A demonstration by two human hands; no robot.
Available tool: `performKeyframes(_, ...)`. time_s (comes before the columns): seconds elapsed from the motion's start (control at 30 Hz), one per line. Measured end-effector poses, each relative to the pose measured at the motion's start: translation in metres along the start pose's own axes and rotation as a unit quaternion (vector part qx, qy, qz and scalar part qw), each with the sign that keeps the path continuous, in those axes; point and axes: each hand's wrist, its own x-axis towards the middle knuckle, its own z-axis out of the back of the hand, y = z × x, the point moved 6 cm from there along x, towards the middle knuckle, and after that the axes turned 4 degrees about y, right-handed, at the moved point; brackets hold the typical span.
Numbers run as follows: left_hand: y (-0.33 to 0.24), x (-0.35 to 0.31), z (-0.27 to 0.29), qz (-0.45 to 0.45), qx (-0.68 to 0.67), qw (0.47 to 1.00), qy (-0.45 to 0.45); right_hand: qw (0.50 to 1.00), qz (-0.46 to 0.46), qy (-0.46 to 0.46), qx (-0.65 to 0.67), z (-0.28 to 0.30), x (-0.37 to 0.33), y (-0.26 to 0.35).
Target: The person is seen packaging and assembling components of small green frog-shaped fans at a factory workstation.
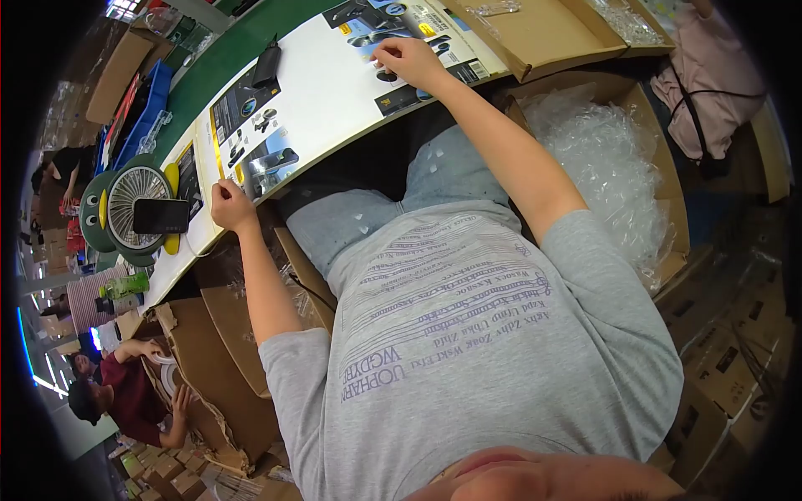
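Observation:
My left hand (231, 205) is at the near edge of the table, beside the fan, its fingers curled closed. Whatever it may hold is hidden. Further right, my right hand (409, 63) hovers over or rests on the printed sheet, thumb and fingertips pressed together. Anything between them is too small to make out. The large white sheet (322, 104) with pictures of black devices covers the tabletop under and between my hands. A small black object (267, 63), like a pouch or case, lies on its far side.
An open cardboard tray (535, 37) sits right of the sheet. Below it, a carton holds clear plastic pieces (597, 159). At left stand a penguin-shaped fan (134, 209) and a dark phone-like slab (161, 216). A co-worker (138, 392) reaches into a large carton (217, 367).

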Motion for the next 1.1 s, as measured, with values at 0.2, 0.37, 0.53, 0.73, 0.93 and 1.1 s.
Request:
performKeyframes(0.2, 0.001, 0.02, -0.004, -0.008, 0.003, 1.0, -0.011, 0.999, 0.01, 0.006, 0.036, 0.002, 0.017, 0.0)
performKeyframes(0.37, 0.022, 0.012, -0.008, 0.042, -0.03, 0.998, 0.019, 0.991, -0.017, 0.077, 0.107, -0.013, 0.015, -0.007)
performKeyframes(0.53, 0.006, 0.006, 0.007, 0.021, -0.053, 0.998, -0.022, 0.989, -0.03, 0.054, 0.138, -0.008, 0.006, -0.013)
performKeyframes(0.73, -0.006, 0.007, 0.017, 0.021, -0.045, 0.998, -0.036, 0.978, -0.042, 0.086, 0.185, -0.005, 0.006, -0.024)
performKeyframes(0.93, -0.007, 0.008, 0.017, -0.001, -0.05, 0.998, -0.048, 0.984, -0.046, 0.084, 0.149, -0.004, 0.003, -0.006)
performKeyframes(1.1, -0.009, 0.012, 0.014, -0.013, -0.056, 0.997, -0.044, 0.986, -0.056, 0.072, 0.139, -0.001, 0.003, -0.007)
